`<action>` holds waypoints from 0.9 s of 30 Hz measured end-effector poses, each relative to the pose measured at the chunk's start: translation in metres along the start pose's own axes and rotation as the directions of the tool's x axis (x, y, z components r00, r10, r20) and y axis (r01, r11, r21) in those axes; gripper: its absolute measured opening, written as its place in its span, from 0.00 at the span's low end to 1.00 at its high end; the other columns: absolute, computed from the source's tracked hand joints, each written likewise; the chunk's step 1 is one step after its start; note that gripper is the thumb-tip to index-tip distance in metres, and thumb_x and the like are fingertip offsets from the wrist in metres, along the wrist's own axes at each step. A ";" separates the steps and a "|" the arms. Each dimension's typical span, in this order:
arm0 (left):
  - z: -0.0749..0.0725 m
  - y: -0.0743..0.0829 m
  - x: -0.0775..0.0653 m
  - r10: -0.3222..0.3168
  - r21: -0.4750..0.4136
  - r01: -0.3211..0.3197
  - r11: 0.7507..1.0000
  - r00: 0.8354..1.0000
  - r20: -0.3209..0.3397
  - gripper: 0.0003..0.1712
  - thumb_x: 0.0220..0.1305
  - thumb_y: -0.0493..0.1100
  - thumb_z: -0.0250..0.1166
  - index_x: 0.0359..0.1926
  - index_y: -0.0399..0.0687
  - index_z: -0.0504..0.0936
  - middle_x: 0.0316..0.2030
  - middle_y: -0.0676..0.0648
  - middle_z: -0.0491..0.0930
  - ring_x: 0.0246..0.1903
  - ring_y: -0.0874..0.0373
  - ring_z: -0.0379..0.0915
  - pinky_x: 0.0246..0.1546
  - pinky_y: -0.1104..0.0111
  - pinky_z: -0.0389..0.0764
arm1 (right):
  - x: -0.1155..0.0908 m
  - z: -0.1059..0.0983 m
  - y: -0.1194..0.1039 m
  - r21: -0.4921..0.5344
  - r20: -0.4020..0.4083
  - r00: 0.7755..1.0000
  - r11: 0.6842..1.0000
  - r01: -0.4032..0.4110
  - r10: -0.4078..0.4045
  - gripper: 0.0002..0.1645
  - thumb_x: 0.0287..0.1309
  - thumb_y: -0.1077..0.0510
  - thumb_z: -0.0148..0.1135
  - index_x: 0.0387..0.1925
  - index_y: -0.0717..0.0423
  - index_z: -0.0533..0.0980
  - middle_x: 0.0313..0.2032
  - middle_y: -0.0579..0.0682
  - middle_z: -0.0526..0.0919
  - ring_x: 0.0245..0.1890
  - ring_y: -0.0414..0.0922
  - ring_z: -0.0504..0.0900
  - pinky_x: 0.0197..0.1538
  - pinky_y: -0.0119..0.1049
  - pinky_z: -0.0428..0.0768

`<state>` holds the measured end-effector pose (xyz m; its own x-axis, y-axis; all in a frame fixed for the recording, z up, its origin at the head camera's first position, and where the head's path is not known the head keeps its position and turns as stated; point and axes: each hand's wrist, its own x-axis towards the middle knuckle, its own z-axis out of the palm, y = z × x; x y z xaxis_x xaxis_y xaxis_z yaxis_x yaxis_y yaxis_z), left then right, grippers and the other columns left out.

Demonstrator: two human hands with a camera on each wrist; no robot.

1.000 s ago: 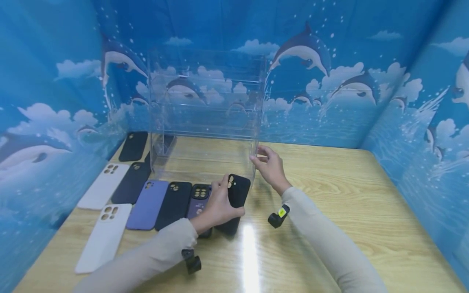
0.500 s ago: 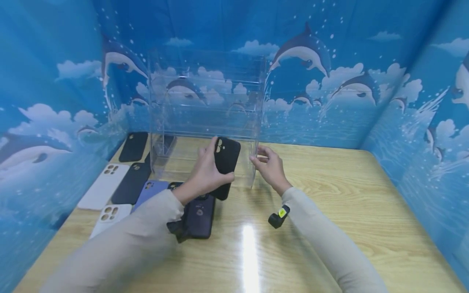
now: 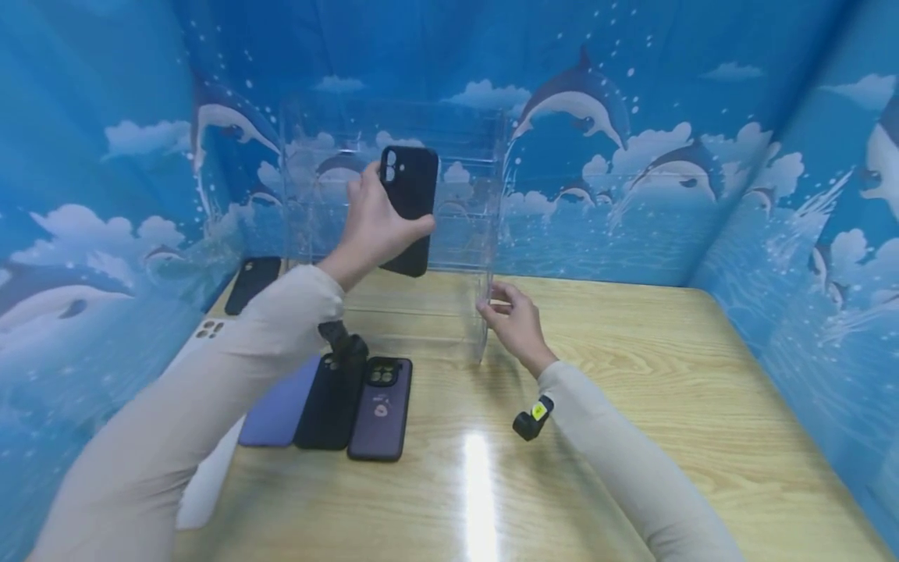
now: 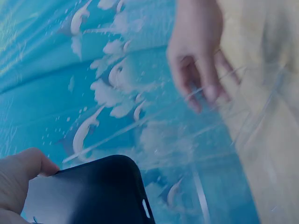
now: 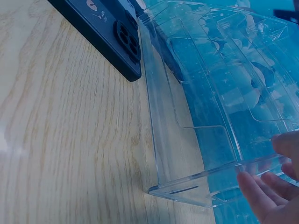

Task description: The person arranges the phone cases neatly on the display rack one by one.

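Observation:
Held up in front of the upper tiers of a clear acrylic display rack (image 3: 449,332) is a black phone case (image 3: 414,187). My left hand (image 3: 375,222) grips it by its left edge, the thumb across its face and the camera cutout at the top. In the left wrist view, part of the phone case (image 4: 93,191) shows beside the thumb. My right hand (image 3: 516,320) pinches the rack's right side panel low down. Seen from the right wrist, the fingers of the right hand (image 5: 275,186) lie on both sides of that panel's edge.
Several phone cases lie on the wooden table at left, among them a dark purple case (image 3: 381,414), another black case (image 3: 330,414), a lavender case (image 3: 277,410) and a white case (image 3: 211,476). A dolphin-print curtain (image 3: 667,226) surrounds the table.
My left hand has lifted the black phone case off the table beside the purple one, up and slightly left to the rack's upper tiers. The right hand has stayed at the rack's side.

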<state>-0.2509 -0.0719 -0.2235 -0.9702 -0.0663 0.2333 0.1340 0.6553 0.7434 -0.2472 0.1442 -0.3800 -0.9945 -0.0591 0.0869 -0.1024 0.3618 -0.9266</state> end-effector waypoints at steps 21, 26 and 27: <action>-0.015 0.044 0.062 0.161 0.101 -0.141 0.985 0.960 -0.229 0.54 0.56 0.62 0.64 0.75 0.52 0.45 0.67 0.48 0.57 0.57 0.55 0.67 0.57 0.66 0.73 | -0.002 0.000 0.002 -0.056 -0.005 1.000 0.998 0.003 -0.003 0.32 0.64 0.53 0.60 0.66 0.56 0.65 0.59 0.57 0.74 0.56 0.52 0.77 0.50 0.41 0.81; -0.016 0.051 0.071 0.166 0.079 -0.151 0.985 0.952 -0.256 0.54 0.56 0.62 0.63 0.75 0.55 0.44 0.67 0.48 0.56 0.57 0.54 0.69 0.56 0.67 0.75 | -0.002 0.001 0.003 -0.052 -0.015 1.000 0.998 0.018 -0.019 0.31 0.64 0.56 0.60 0.66 0.58 0.65 0.58 0.58 0.74 0.55 0.53 0.77 0.50 0.42 0.81; -0.015 0.053 0.072 0.164 0.076 -0.150 0.986 0.952 -0.259 0.54 0.56 0.62 0.63 0.75 0.55 0.44 0.67 0.48 0.56 0.57 0.54 0.69 0.56 0.67 0.75 | -0.002 0.001 0.003 -0.053 -0.017 1.000 0.998 0.018 -0.019 0.31 0.64 0.56 0.60 0.66 0.58 0.65 0.58 0.58 0.75 0.55 0.54 0.77 0.50 0.42 0.81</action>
<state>-0.3109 -0.0536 -0.1578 -0.8489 -0.1504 0.5068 0.2620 0.7130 0.6504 -0.2457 0.1442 -0.3834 -0.9926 -0.0502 0.1103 -0.1212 0.4092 -0.9044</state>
